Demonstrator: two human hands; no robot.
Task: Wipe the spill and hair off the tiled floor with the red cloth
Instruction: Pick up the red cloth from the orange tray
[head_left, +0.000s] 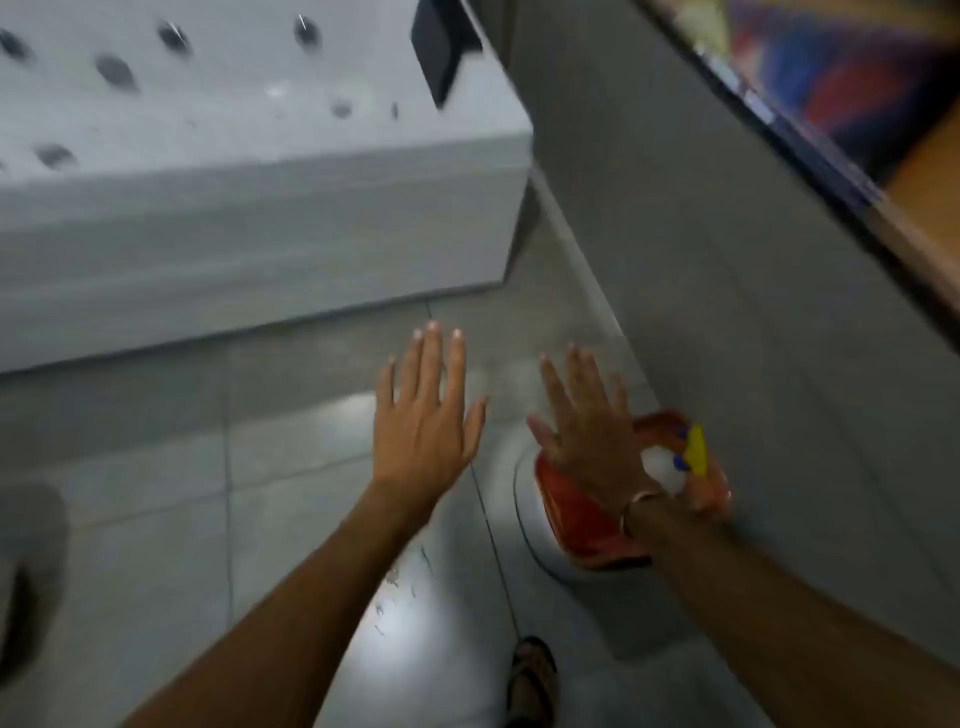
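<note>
Both of my hands are stretched out flat above the grey tiled floor (291, 467). My left hand (423, 415) is open, fingers spread, holding nothing. My right hand (584, 421) is open too and hovers over a red tub (571, 514) by the wall, partly hiding it. Red material, possibly the red cloth, fills the tub, with a white spray bottle (662, 470) that has a yellow trigger lying in it. A small wet spill with dark specks (402, 577) shows on the tiles beneath my left forearm. The picture is motion-blurred.
A white bathtub (249, 171) with dark jets fills the upper left. A grey wall (727, 312) runs along the right. My sandalled foot (532, 675) stands at the bottom. A grey blurred shape (26, 571) sits at the left edge.
</note>
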